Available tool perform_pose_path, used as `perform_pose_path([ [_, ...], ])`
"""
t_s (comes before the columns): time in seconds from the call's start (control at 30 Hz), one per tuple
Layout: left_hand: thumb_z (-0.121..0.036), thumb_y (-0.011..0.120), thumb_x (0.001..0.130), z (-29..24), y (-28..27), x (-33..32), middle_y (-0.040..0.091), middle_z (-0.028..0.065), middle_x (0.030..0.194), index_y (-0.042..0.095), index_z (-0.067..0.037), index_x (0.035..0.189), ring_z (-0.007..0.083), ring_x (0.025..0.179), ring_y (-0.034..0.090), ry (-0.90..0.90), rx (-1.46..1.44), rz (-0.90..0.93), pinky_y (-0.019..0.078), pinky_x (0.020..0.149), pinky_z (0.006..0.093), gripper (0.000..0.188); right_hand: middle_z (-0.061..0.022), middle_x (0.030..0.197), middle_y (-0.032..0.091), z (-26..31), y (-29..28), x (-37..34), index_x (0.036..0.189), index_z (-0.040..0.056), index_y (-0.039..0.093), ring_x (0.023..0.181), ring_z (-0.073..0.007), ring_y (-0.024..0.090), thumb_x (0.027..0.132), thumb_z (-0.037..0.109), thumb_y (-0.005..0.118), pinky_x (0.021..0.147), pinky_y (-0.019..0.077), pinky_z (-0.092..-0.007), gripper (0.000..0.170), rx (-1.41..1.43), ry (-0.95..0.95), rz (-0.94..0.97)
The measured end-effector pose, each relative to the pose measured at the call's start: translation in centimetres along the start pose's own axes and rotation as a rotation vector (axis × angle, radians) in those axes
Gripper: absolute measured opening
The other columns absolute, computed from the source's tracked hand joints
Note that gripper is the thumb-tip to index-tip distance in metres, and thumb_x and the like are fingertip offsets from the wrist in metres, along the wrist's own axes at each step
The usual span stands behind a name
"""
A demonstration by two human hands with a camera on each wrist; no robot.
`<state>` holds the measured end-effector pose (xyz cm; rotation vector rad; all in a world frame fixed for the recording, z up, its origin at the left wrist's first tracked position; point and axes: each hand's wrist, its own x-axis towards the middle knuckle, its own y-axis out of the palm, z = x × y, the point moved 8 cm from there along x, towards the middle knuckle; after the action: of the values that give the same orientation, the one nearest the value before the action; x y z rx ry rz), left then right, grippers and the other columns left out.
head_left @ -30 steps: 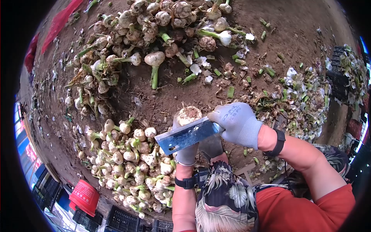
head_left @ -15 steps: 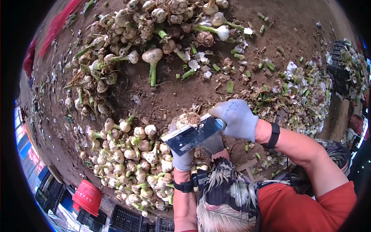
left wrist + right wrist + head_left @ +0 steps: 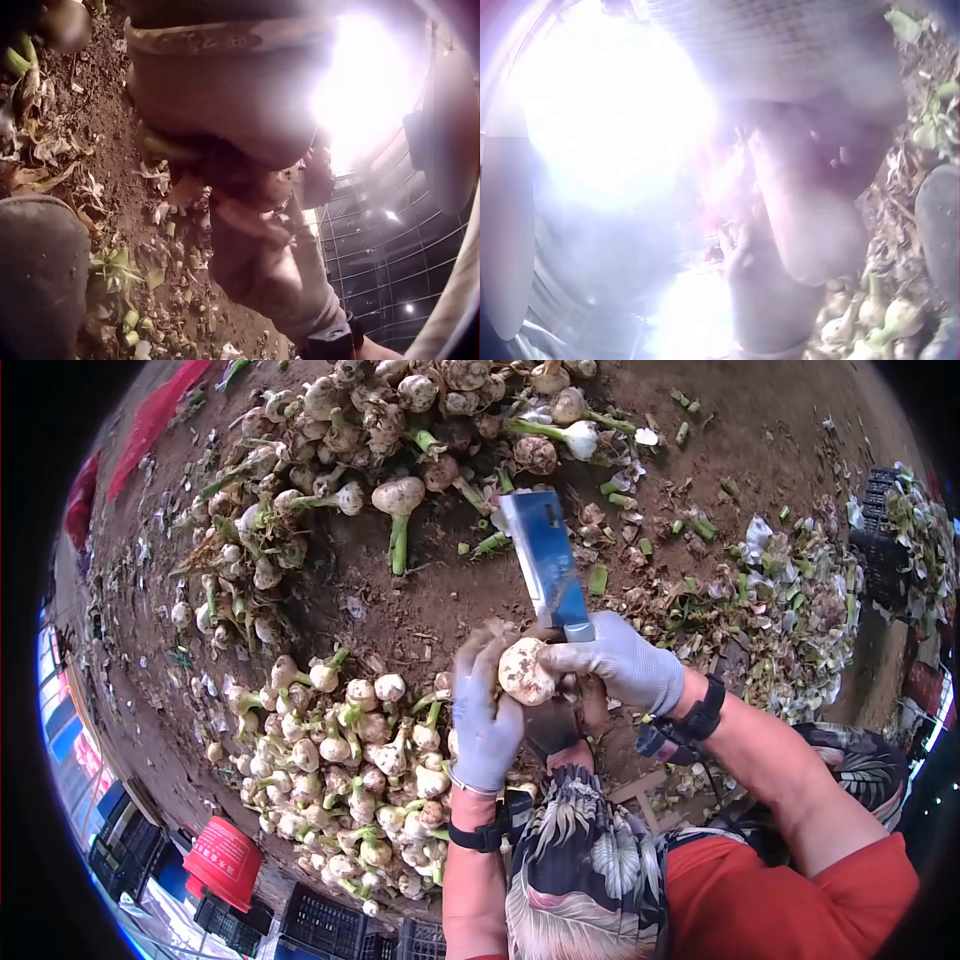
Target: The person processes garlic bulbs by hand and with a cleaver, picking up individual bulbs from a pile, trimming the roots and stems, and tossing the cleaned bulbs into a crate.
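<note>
My gloved left hand (image 3: 485, 715) curls its fingers and thumb about the left side of a whitish, soil-marked garlic bulb (image 3: 525, 672). My gloved right hand (image 3: 632, 668) grips a cleaver at its handle, and that hand's thumb lies against the bulb's right side. The wide blue-and-silver cleaver blade (image 3: 545, 555) points away from me, tilted a little left. The handle is mostly hidden in the glove. In the left wrist view the right hand (image 3: 262, 259) faces the near glove, with the bulb between them in shadow. Glare washes out much of the right wrist view.
A heap of untrimmed garlic (image 3: 340, 450) lies at the far side. Stemmed, cleaner bulbs (image 3: 350, 780) are piled at the near left. Peelings and cut stems (image 3: 790, 610) cover the right. A red bucket (image 3: 222, 865) and black crates (image 3: 322, 925) stand near left.
The cleaver blade has swung up from across the bulb to point away. The bulb has turned from its root side to a pale side and now sits against the right thumb.
</note>
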<state>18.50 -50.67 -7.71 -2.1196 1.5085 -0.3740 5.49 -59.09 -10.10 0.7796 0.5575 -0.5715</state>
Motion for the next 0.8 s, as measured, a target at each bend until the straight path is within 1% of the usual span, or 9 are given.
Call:
perform_pose_path([
  [0.13, -0.033, 0.058, 0.101, 4.8, -0.7, -2.0, 0.063, 0.0153, 0.121, 0.054, 0.003, 0.132, 0.0275, 0.109, 0.063, -0.527, -0.667, -0.172, 0.0499, 0.096, 0.0386, 0.048, -0.0046, 0.106, 0.072, 2.8, 1.5, 0.2, 0.117, 0.0069, 0.069, 0.100, -0.0130, 0.066, 0.088, 0.029, 0.076, 0.088, 0.0520, -0.0295, 0.037, -0.414, -0.306, -0.039],
  [0.17, -0.018, 0.054, 0.102, 3.3, 2.3, -2.5, 0.060, 0.0100, 0.124, 0.058, 0.002, 0.129, 0.0165, 0.103, 0.063, -0.783, -1.421, -0.028, 0.0515, 0.091, 0.0295, 0.034, -0.0080, 0.102, 0.073, 3.4, 2.6, 0.0, 0.112, 0.0106, 0.070, 0.096, -0.0204, 0.070, 0.085, 0.027, 0.077, 0.084, 0.0540, -0.0329, 0.033, -0.613, -0.427, -0.052],
  [0.37, -0.006, 0.058, 0.095, 5.1, 0.0, -1.9, 0.066, 0.0065, 0.106, 0.064, -0.001, 0.119, 0.0155, 0.091, 0.062, -0.571, -0.472, -0.049, 0.0523, 0.086, 0.0293, 0.025, -0.0153, 0.094, 0.071, 3.8, 1.7, 1.2, 0.102, 0.0074, 0.069, 0.083, -0.0327, 0.070, 0.079, 0.022, 0.074, 0.072, 0.0543, -0.0408, 0.027, -1.221, -0.319, -0.184],
  [0.43, -0.008, 0.060, 0.091, 2.8, -3.4, -1.2, 0.068, 0.0060, 0.099, 0.066, -0.001, 0.113, 0.0155, 0.087, 0.063, -0.445, -0.340, -0.223, 0.0534, 0.080, 0.0286, 0.024, -0.0114, 0.102, 0.072, 1.6, -1.8, 1.7, 0.107, 0.0086, 0.069, 0.086, -0.0346, 0.070, 0.083, 0.015, 0.059, 0.074, 0.0548, -0.0450, 0.026, -1.444, 0.008, -0.238],
  [0.53, -0.008, 0.059, 0.090, 5.5, -12.7, -7.0, 0.070, 0.0107, 0.103, 0.067, -0.007, 0.114, 0.0186, 0.085, 0.067, -0.505, -0.090, -0.497, 0.0562, 0.073, 0.0273, 0.026, -0.0123, 0.088, 0.073, -0.5, -10.2, -1.2, 0.104, 0.0040, 0.071, 0.076, -0.0253, 0.071, 0.086, 0.020, 0.065, 0.067, 0.0543, -0.0386, 0.025, -1.136, 0.023, -0.581],
  [0.57, -0.005, 0.060, 0.086, 5.9, -17.0, -9.9, 0.067, 0.0156, 0.115, 0.066, -0.007, 0.119, 0.0254, 0.095, 0.067, -0.552, 0.202, -0.679, 0.0561, 0.079, 0.0337, 0.033, -0.0123, 0.083, 0.073, -0.2, -12.2, -2.9, 0.101, 0.0022, 0.071, 0.073, -0.0204, 0.070, 0.086, 0.022, 0.067, 0.065, 0.0535, -0.0347, 0.025, -0.907, 0.040, -0.696],
  [0.6, -0.003, 0.063, 0.081, 3.5, -20.1, -9.4, 0.059, 0.0200, 0.129, 0.062, -0.006, 0.126, 0.0308, 0.113, 0.060, -0.581, 0.980, -0.467, 0.0531, 0.092, 0.0434, 0.045, -0.0111, 0.078, 0.071, -0.3, -14.0, -3.8, 0.099, 0.0007, 0.071, 0.070, -0.0165, 0.067, 0.086, 0.022, 0.070, 0.064, 0.0518, -0.0316, 0.025, -0.840, -0.045, -0.787],
  [0.63, -0.004, 0.064, 0.078, 4.5, -21.0, -10.4, 0.051, 0.0224, 0.138, 0.056, -0.004, 0.134, 0.0328, 0.126, 0.051, -0.816, 0.981, -0.507, 0.0456, 0.105, 0.0509, 0.057, -0.0098, 0.073, 0.070, -0.4, -15.1, -4.4, 0.096, -0.0008, 0.071, 0.067, -0.0126, 0.064, 0.085, 0.023, 0.073, 0.064, 0.0501, -0.0285, 0.026, -0.770, -0.130, -0.874],
  [0.8, -0.029, 0.069, 0.089, 5.6, -10.2, 5.0, 0.051, 0.0204, 0.141, 0.048, -0.006, 0.144, 0.0337, 0.123, 0.055, -0.530, 0.036, -0.365, 0.0464, 0.105, 0.0482, 0.064, 0.0013, 0.076, 0.066, 0.6, -10.7, -0.2, 0.100, 0.0010, 0.071, 0.068, -0.0071, 0.057, 0.085, 0.022, 0.074, 0.064, 0.0469, -0.0256, 0.025, -0.526, -0.126, -0.681],
])
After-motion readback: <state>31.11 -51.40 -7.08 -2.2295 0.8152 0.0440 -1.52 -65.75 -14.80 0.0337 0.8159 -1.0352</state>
